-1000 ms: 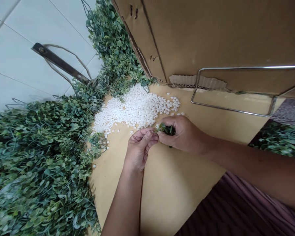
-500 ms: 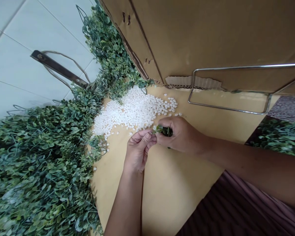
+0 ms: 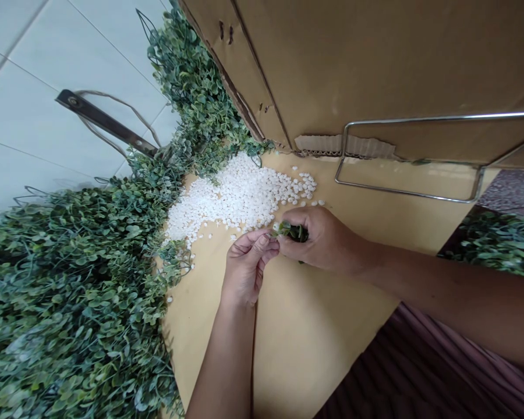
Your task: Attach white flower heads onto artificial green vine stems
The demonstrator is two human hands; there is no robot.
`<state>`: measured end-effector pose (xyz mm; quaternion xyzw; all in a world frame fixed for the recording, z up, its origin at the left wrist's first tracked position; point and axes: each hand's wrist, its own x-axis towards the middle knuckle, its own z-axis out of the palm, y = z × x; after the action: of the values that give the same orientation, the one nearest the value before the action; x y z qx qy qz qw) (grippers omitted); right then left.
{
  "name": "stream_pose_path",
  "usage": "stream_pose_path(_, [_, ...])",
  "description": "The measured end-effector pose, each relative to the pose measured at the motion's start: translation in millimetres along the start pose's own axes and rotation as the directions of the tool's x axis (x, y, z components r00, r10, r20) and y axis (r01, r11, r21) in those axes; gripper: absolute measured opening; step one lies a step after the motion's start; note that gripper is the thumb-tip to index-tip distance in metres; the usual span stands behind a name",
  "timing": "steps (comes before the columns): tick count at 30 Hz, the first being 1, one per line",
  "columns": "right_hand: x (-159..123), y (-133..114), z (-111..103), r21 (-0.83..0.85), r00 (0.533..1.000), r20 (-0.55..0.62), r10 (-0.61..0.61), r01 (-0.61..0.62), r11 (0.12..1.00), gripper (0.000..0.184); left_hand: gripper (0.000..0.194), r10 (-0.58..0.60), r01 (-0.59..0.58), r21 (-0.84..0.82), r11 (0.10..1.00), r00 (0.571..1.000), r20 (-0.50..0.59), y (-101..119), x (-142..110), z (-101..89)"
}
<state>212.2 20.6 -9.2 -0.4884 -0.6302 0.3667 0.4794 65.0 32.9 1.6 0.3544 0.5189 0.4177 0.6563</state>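
My right hand is closed round a small green artificial leaf sprig, which pokes out between thumb and fingers. My left hand meets it from the left, thumb and fingers pinched at the sprig's tip; a tiny white piece seems to sit there. Both hands hover over a tan cardboard sheet. Just behind them lies a heap of small white plastic pieces.
A big pile of green artificial foliage fills the left side and runs up along a brown cardboard box. A metal wire frame leans at the box. More foliage lies at right. A dark strap rests on white floor tiles.
The hands stay together with the sprig; they have barely shifted. The view moved slightly.
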Motion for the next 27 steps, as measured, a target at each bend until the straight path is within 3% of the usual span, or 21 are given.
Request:
stream_pose_path(19, [-1.3,1.4,0.9,-0.009,1.0,0.016,0.015,-0.015,1.0,0.02,0.026,0.059,-0.058,0.034,0.998,0.998,-0.011,-3.9,-0.4,4.9])
stream_pose_path(27, [-2.0,2.8,2.3,0.006,0.997,0.075,0.007,-0.007,1.0,0.017,0.022,0.116,-0.116,-0.004,0.993,0.993,0.013,-8.2,0.3,3.5])
